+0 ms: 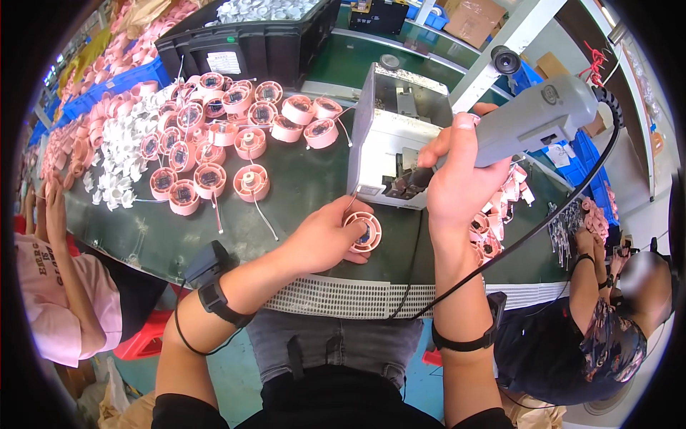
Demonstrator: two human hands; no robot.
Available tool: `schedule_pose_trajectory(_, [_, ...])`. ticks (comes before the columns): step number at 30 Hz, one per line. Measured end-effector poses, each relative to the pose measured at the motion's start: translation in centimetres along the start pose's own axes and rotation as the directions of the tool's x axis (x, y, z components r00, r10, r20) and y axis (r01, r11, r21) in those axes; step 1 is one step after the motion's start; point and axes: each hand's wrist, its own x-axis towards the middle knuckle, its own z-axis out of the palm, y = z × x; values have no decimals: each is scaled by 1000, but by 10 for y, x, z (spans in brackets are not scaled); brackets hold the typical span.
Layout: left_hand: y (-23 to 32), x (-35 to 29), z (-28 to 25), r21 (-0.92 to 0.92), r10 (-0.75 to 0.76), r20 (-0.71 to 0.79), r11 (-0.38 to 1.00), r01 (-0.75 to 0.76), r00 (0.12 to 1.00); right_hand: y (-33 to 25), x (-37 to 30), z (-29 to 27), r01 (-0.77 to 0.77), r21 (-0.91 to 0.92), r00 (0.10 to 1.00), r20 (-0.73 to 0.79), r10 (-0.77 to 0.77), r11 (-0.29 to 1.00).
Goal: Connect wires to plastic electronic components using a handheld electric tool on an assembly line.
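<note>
My left hand (321, 239) grips a round pink plastic housing (376, 232) by its edge, just above the green table. A dark part shows inside its ring, and a thin wire sticks up by my fingers. In my right hand (457, 179) is a grey electric screwdriver (539, 111), with a black cord (564, 207) running from its rear end back toward me. Its front end points at the open front of a white metal screw feeder (366, 136). My right hand partly hides the tool's tip, so I cannot tell whether it touches the feeder.
Several pink housings (209, 179) with wires lie left on the table, beside white plastic parts (118, 168). A black crate (250, 43) stands behind them. More pink parts (489, 239) lie right of my right forearm. Co-workers sit at both sides; a hand (56, 211) shows left.
</note>
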Motion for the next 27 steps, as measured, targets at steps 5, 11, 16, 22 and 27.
schedule_pose_trajectory(5, [-1,1,-1,6,1,-19,1000,-1,1000,-3,-22,-7,-71,89,996,53,67,993])
schedule_pose_trajectory(11, [0,3,0,41,19,-26,999,-17,999,-1,-61,-7,-160,196,984,103,142,967])
schedule_pose_trajectory(16, [2,1,1,29,23,-34,999,-22,999,0,-66,-2,-198,239,974,153,164,951])
schedule_pose_trajectory(22, [3,-2,2,28,27,-32,999,-26,999,1,-67,-3,-199,214,969,186,160,956])
schedule_pose_trajectory(27, [2,-1,3,34,27,-28,999,-26,999,-1,-66,1,-257,327,965,132,225,910])
